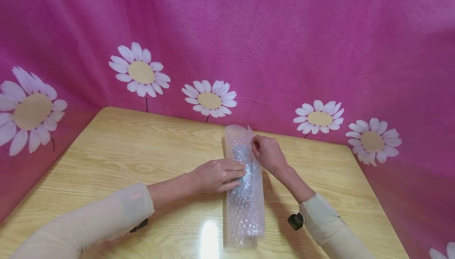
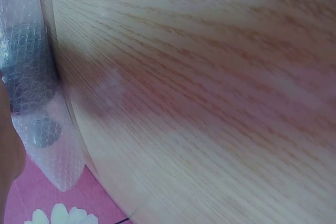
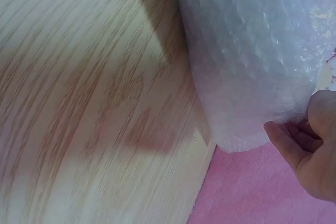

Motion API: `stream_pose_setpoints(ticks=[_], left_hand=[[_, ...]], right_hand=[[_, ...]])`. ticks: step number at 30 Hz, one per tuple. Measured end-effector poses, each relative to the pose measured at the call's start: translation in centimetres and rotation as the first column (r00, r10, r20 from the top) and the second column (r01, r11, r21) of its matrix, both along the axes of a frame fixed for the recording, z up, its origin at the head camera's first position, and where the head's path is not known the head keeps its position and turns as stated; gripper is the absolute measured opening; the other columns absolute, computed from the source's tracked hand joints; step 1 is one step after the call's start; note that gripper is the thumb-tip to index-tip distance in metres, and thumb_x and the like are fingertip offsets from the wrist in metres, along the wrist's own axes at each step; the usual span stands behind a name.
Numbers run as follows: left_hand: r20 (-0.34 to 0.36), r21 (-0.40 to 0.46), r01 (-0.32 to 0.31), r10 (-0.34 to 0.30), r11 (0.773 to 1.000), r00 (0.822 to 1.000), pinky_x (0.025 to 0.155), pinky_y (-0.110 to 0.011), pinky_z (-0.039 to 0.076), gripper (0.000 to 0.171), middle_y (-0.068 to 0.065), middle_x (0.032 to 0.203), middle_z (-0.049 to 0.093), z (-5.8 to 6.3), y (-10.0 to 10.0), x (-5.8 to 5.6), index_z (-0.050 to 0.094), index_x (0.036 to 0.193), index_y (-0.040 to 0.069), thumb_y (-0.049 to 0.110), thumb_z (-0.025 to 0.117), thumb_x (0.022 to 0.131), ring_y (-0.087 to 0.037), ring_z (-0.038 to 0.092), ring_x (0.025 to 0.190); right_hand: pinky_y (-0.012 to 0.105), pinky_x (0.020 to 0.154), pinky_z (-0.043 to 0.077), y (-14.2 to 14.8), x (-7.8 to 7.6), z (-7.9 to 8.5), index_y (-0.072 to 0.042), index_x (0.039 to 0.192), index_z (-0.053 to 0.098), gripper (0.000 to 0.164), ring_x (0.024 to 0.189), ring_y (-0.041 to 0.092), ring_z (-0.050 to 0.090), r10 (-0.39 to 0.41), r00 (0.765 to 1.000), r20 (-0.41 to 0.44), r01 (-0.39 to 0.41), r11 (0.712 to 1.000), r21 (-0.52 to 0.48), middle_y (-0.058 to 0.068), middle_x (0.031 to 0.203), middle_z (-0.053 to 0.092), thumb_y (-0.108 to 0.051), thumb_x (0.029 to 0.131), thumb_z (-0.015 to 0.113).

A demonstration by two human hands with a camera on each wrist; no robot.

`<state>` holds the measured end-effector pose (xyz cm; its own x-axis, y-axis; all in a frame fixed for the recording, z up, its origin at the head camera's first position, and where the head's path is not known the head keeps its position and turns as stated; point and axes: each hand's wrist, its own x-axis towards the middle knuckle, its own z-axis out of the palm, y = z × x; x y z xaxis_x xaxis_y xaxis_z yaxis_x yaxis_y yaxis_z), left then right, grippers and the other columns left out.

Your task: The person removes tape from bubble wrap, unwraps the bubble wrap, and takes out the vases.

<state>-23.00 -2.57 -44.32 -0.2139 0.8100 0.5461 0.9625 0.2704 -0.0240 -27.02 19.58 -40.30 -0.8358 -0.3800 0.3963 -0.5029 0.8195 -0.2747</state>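
A roll of clear bubble wrap (image 1: 245, 215) lies lengthwise on the table, wound around a bluish-dark object (image 2: 31, 72) that shows dimly through it. In the left wrist view, a smaller rounded dark part (image 2: 44, 132) sits at the far end of that object. My left hand (image 1: 218, 176) rests across the middle of the roll with fairly straight fingers on top. At the upper right side, my right hand (image 1: 270, 152) pinches the edge of the bubble wrap (image 3: 252, 98) between thumb and curled fingers.
The wooden table (image 1: 160, 140) has rounded far corners. A pink cloth (image 1: 263, 45) printed with white daisies (image 1: 209, 99) hangs behind it and along both sides. The wrap's far end reaches close to the table's back edge.
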Motion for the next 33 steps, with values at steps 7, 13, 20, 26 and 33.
stream_pose_setpoints(ticks=[7, 13, 20, 26, 33], left_hand=[[0.009, 0.010, 0.002, -0.003, 1.000, 1.000, 0.107, -0.030, 0.041, 0.037, -0.007, 0.127, 0.067, -0.1, 0.0, -0.1, 0.071, 0.123, 0.005, 0.024, 0.073, 0.092, -0.019, 0.060, 0.122], [0.016, 0.001, -0.002, 0.002, 1.000, 1.000, 0.107, -0.030, 0.040, 0.037, -0.008, 0.128, 0.066, -0.2, 0.0, -0.1, 0.070, 0.124, 0.005, 0.026, 0.071, 0.093, -0.019, 0.059, 0.123], [0.051, 0.013, -0.002, 0.001, 1.000, 0.999, 0.107, -0.030, 0.040, 0.038, -0.007, 0.129, 0.066, -0.2, -0.1, 0.1, 0.070, 0.125, 0.005, 0.025, 0.072, 0.093, -0.018, 0.059, 0.123], [0.040, 0.027, -0.002, 0.001, 1.000, 0.999, 0.107, -0.030, 0.040, 0.038, -0.007, 0.128, 0.066, -0.3, 0.0, 0.1, 0.070, 0.125, 0.006, 0.025, 0.073, 0.092, -0.018, 0.059, 0.123], [0.020, 0.024, 0.000, 0.000, 1.000, 1.000, 0.106, -0.032, 0.043, 0.036, -0.008, 0.128, 0.066, -0.3, 0.0, 0.0, 0.071, 0.124, 0.006, 0.025, 0.073, 0.092, -0.019, 0.060, 0.122]], right_hand=[[0.036, 0.062, 0.052, 1.0, -0.3, -0.3, -0.001, 0.088, 0.070, 0.005, 0.066, 0.017, 0.058, -0.040, 0.998, 0.050, 0.042, 0.998, -0.048, 0.005, 0.075, 0.066, -0.001, 0.087, 0.066], [0.037, 0.063, 0.053, 1.8, -0.3, -0.7, -0.003, 0.084, 0.070, 0.005, 0.067, 0.017, 0.059, -0.056, 0.996, 0.069, 0.059, 0.997, -0.048, 0.004, 0.075, 0.066, -0.003, 0.085, 0.065], [0.033, 0.059, 0.049, 2.6, 0.0, -1.1, -0.003, 0.082, 0.068, 0.004, 0.064, 0.016, 0.055, -0.070, 0.988, 0.138, 0.074, 0.997, -0.020, 0.002, 0.071, 0.062, -0.003, 0.085, 0.065], [0.032, 0.060, 0.048, 3.5, 0.4, -1.6, -0.002, 0.086, 0.069, 0.003, 0.066, 0.017, 0.054, -0.102, 0.976, 0.194, 0.107, 0.994, -0.016, 0.003, 0.073, 0.062, -0.004, 0.086, 0.067], [0.035, 0.065, 0.052, 4.5, 0.6, -2.5, 0.001, 0.089, 0.070, 0.006, 0.069, 0.019, 0.057, -0.116, 0.971, 0.209, 0.118, 0.993, 0.000, 0.006, 0.077, 0.065, -0.003, 0.086, 0.067]])
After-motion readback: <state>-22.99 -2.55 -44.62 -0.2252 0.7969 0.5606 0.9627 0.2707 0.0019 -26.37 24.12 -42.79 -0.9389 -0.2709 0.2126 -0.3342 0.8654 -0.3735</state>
